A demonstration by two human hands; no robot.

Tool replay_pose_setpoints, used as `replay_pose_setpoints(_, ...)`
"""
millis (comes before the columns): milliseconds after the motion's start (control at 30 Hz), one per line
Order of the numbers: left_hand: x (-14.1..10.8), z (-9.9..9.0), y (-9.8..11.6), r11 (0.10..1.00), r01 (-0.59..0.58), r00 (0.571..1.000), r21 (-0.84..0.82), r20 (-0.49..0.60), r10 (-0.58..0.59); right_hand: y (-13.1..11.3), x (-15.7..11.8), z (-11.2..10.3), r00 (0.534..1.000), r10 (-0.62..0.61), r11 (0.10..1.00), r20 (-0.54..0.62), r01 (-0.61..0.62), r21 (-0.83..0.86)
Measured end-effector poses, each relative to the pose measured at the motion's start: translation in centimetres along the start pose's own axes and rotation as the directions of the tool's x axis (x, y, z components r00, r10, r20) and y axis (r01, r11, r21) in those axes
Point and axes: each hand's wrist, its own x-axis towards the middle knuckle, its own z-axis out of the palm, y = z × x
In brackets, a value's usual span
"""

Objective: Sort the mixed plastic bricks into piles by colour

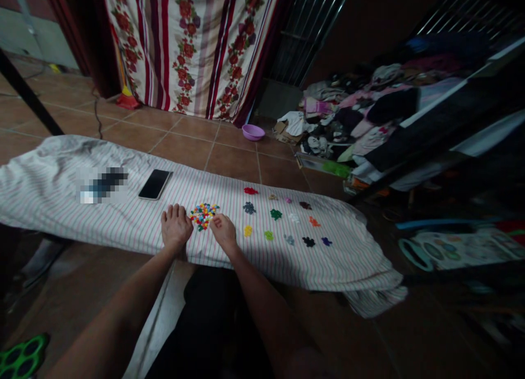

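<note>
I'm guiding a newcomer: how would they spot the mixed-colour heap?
Find the long, pale striped cloth. On it, between the bare left hand and bare right hand, lies a multicoloured heap of tiny pieces. Unlike the smaller single-coloured clusters to its right, it mixes many colours.

The mixed pile of small, multicoloured pieces (pixel 203 216) is looking like smooth plastic. The long white cloth with pink and green stripes (pixel 123 226) is showing a matt, wrinkled surface; the black rectangular phone (pixel 155 184) is looking smooth and glassy. The shallow purple bowl (pixel 253 132) is resembling plastic, while the red-flowered, striped curtain (pixel 197 51) is hanging as matt fabric.
</note>
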Motion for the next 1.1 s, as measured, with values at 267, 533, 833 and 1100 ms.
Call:
replay_pose_setpoints(267,0.0,0.0,-0.1,1.0,-0.016,1.0,-0.004,-0.008,0.016,1.9,-1.2,-0.8,0.992,0.112,0.97,-0.053,-0.097,0.224)
replay_pose_setpoints(533,0.0,-0.3,0.0,1.0,-0.001,1.0,-0.018,0.016,0.001,4.3,-2.8,-3.2,0.988,-0.039,0.996,-0.152,0.051,0.078)
replay_pose_setpoints(833,0.0,-0.2,-0.2,1.0,-0.024,1.0,-0.016,0.0,0.024,6.9,-4.7,-7.1,0.954,-0.034,0.999,-0.298,0.025,-0.034)
replay_pose_setpoints(1100,0.0,-0.4,-0.1,1.0,-0.012,1.0,-0.001,0.01,0.012,8.4,-5.1,-7.4,0.944,0.006,0.994,-0.331,-0.043,-0.104)
